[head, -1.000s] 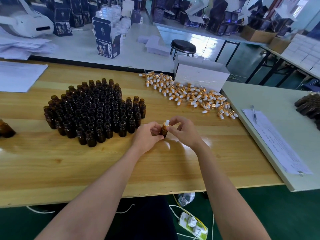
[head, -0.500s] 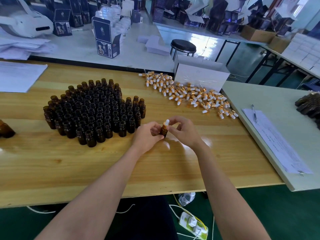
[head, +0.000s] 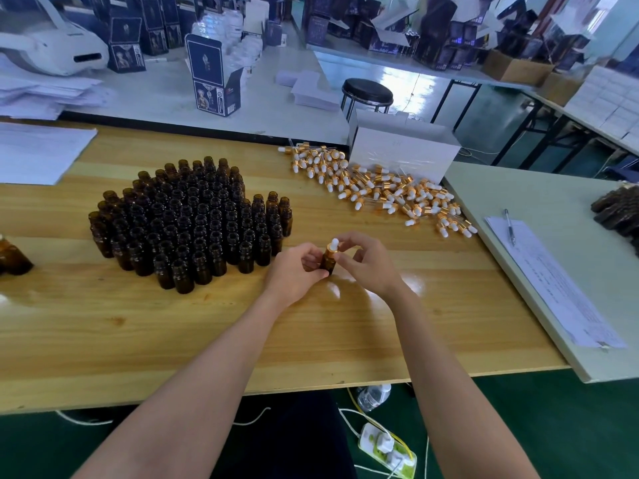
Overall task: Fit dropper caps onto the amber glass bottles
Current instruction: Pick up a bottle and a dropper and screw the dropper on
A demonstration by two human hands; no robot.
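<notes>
Amber glass bottle [head: 327,264], small and round, stands upright with the fingers of the left hand [head: 294,271] curled round its body. The right hand [head: 370,264] pinches the gold-collared, white-bulbed dropper cap [head: 332,246] on its neck, I'd guess so one hand braces while the other twists. It's at the middle of the light wooden table [head: 207,333], with the packed cluster of open brown bottles [head: 193,219] toward the left edge and the loose pile of gold-and-white droppers [head: 377,188] by the far right corner, both an easy reach.

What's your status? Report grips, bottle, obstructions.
Left grip holds amber bottle. Right grip pinches dropper cap on its neck. Nothing blocking; uncapped bottles stand apart, to the left.
</notes>
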